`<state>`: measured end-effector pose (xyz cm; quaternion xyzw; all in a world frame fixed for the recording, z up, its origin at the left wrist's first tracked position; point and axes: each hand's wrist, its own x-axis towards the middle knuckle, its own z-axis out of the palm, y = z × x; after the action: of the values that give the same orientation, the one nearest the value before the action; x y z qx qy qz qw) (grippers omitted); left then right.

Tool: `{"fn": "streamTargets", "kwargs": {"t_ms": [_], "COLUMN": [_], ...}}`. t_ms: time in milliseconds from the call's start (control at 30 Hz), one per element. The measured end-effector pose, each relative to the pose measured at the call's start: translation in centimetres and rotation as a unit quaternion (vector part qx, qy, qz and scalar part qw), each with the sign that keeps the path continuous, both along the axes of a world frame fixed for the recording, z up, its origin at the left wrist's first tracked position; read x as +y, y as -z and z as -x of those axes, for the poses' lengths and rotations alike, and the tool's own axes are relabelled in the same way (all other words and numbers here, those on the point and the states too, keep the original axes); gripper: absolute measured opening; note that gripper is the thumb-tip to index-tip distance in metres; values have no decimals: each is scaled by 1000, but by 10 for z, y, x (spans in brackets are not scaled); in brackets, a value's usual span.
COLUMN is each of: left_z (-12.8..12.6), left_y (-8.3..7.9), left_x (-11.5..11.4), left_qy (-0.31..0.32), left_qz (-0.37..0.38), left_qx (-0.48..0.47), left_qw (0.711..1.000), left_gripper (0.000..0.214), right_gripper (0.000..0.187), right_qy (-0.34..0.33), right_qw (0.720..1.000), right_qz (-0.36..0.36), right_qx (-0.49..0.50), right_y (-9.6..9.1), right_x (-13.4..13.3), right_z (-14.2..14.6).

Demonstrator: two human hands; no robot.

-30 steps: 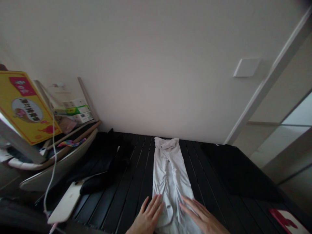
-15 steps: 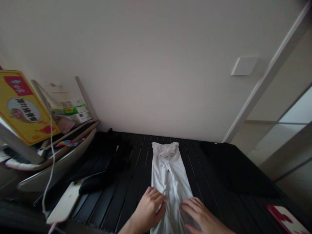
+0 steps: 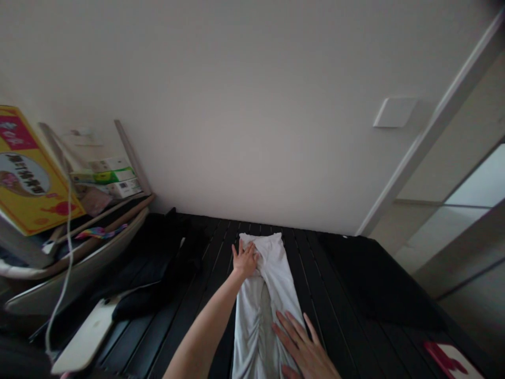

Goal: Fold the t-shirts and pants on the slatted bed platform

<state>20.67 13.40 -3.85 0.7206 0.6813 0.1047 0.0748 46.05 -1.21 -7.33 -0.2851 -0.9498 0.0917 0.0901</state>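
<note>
A white ruched garment, probably a pair of trousers (image 3: pixel 254 321), lies lengthwise on a black slatted table (image 3: pixel 209 310), its folded waist end at the far side. My left hand (image 3: pixel 245 260) rests flat on the garment's far left corner, fingers spread and nothing gripped. My right hand (image 3: pixel 300 350) presses open on the near right part of the cloth, also holding nothing. The garment's nearest end runs out of view below the frame.
A black cloth heap (image 3: pixel 158 268) and a white flat device (image 3: pixel 84 337) with a white cable (image 3: pixel 67 263) lie to the left. A yellow box (image 3: pixel 31 179) and small cartons (image 3: pixel 106 179) stand beyond them. Dark fabric (image 3: pixel 374 279) covers the table's right side, with a red-and-white card (image 3: pixel 450 360) near its corner.
My left hand has moved from the garment's near part up to its far waist end, with the arm stretched out. My right hand has shifted slightly nearer along the cloth.
</note>
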Motion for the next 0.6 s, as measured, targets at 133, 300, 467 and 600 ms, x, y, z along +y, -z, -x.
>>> {"fn": "streamTargets", "kwargs": {"t_ms": [133, 300, 467, 600], "left_z": [13, 18, 31, 46], "left_y": [11, 10, -1, -13], "left_x": [-2, -41, -133, -208], "left_qy": [-32, 34, 188, 294], "left_qz": [0, -30, -25, 17], "left_qx": [1, 2, -13, 4], "left_qw": [999, 999, 982, 956], "left_gripper": [54, 51, 59, 65], "right_gripper": [74, 78, 81, 68], "right_qy": [4, 12, 28, -71], "right_qw": [1000, 998, 999, 996], "right_qz": [26, 64, 24, -48], "right_qx": [-1, -4, 16, 36], "right_y": [-10, -14, -7, -6], "right_x": [0, -5, -12, -14], "right_z": [1, -1, -8, -20]}}
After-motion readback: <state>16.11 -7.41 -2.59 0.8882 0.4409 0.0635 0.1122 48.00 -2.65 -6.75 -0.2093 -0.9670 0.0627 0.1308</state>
